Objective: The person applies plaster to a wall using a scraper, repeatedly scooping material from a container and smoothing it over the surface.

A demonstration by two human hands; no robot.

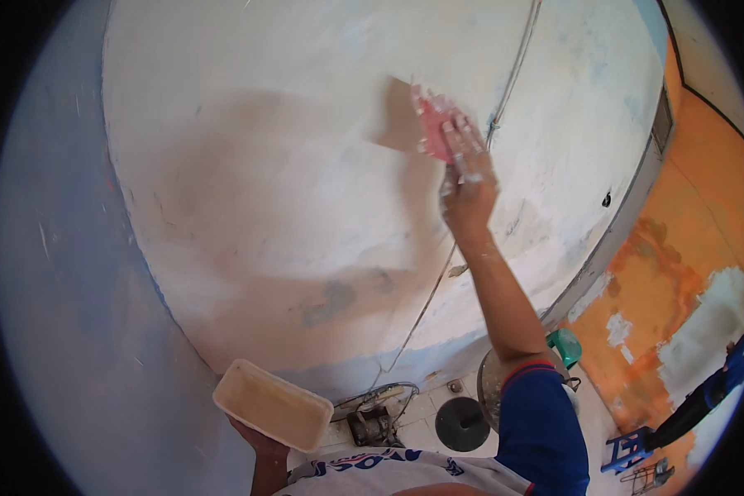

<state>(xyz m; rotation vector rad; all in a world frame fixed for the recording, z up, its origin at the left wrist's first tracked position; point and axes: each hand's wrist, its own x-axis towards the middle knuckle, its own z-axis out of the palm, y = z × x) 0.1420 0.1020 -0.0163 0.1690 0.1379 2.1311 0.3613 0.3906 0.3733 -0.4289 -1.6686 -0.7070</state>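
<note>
A red trowel [431, 124] is pressed flat against the white wall [248, 165], high and right of centre, with a tan streak of wet filler [398, 124] lying just to its left. The trowel is gripped by the right hand [467, 178], fingers spread over its back, arm raised from the lower edge. A thin cable [504, 91] is seen running down the wall just beside this hand. A pale rectangular tray [273, 405] is held from beneath by the left hand [256, 438], fingers closed under its base, low in the view and well apart from the trowel. A brownish damp patch is noted across the wall's middle. On the tiled floor [422, 409] below, a dark round disc [461, 423] and a green container [566, 345] are recorded, near an orange wall [678, 248] at right
</note>
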